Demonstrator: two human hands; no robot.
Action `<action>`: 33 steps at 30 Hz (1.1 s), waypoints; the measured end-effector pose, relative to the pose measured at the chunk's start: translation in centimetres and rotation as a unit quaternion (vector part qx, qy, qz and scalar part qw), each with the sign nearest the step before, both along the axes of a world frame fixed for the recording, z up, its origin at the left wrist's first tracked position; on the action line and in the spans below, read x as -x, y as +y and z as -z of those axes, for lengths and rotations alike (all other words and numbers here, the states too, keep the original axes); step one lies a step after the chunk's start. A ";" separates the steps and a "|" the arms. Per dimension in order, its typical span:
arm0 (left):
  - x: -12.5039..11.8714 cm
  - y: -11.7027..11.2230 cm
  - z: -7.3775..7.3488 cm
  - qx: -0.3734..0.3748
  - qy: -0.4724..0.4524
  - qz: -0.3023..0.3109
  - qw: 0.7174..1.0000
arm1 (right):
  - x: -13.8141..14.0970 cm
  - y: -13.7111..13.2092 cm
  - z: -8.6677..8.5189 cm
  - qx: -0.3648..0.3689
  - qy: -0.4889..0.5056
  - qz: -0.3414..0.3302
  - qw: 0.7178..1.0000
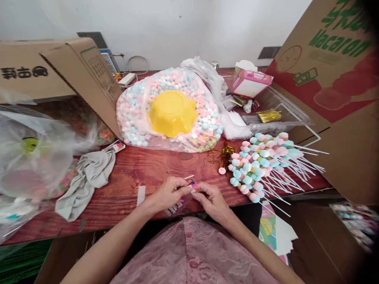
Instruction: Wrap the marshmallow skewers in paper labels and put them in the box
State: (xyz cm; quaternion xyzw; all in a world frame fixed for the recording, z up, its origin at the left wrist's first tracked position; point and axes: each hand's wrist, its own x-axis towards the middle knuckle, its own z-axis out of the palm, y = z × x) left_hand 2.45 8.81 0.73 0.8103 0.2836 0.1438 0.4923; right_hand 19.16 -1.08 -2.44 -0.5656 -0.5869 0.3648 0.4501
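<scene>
At the table's front edge, my left hand (168, 194) and my right hand (214, 202) are close together, fingertips pinched on a small colourful printed piece (194, 186). Its red, blue and pink surface is partly covered by my fingers, and I cannot tell its exact kind. A thin white stick (188, 177) pokes out just above my left fingertips. Beneath the hands lies a clear printed plastic wrapper (177, 208). To the right is a pile of marshmallow skewers (257, 161) in pink, blue and white on white sticks. One loose pink candy (222, 170) rests beside it.
A large clear bag of marshmallows (133, 106) with a yellow bowl (172, 112) on it stands at the back. Gold tinsel (227, 152), a plastic bin (293, 112) and a Macaron carton (334, 79) are right. Left are an open carton (85, 79) and a grey cloth (89, 177).
</scene>
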 end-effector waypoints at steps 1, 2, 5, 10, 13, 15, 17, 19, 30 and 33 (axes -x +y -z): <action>0.4 0.1 -0.4 -0.098 0.003 -0.033 0.995 | -0.2 -0.2 -0.3 -0.018 -0.024 0.022 0.999; 0.8 0.2 -0.7 -0.206 0.003 -0.072 0.976 | -0.6 -0.5 -0.5 -0.040 -0.053 0.045 0.997; 2.0 0.8 -0.8 -0.454 0.039 -0.139 0.879 | -3.2 -1.7 -1.3 -0.119 -0.172 0.114 0.971; 2.4 -0.6 3.3 -0.514 0.136 -0.044 0.846 | -10.0 -4.6 -3.4 -0.197 -0.441 0.281 0.829; 2.8 -2.0 5.2 -0.472 0.150 -0.086 0.865 | -13.3 -6.0 -4.4 -0.111 -0.602 0.308 0.728; 3.2 -2.4 5.5 -0.445 0.154 -0.110 0.875 | -14.8 -6.5 -4.4 -0.064 -0.650 0.302 0.694; 3.5 -2.2 5.4 -0.413 0.141 -0.120 0.892 | -15.9 -6.5 -3.9 -0.047 -0.662 0.284 0.692; 3.6 -1.8 5.3 -0.362 0.102 -0.134 0.917 | -16.9 -6.3 -3.2 -0.050 -0.663 0.270 0.697; 3.7 -0.3 4.8 -0.138 0.000 -0.189 0.972 | -14.7 -6.8 -4.4 -0.204 -0.442 0.212 0.848; 3.9 0.0 4.9 -0.128 0.003 -0.191 0.973 | -11.0 -5.1 -3.5 -0.226 -0.407 0.102 0.879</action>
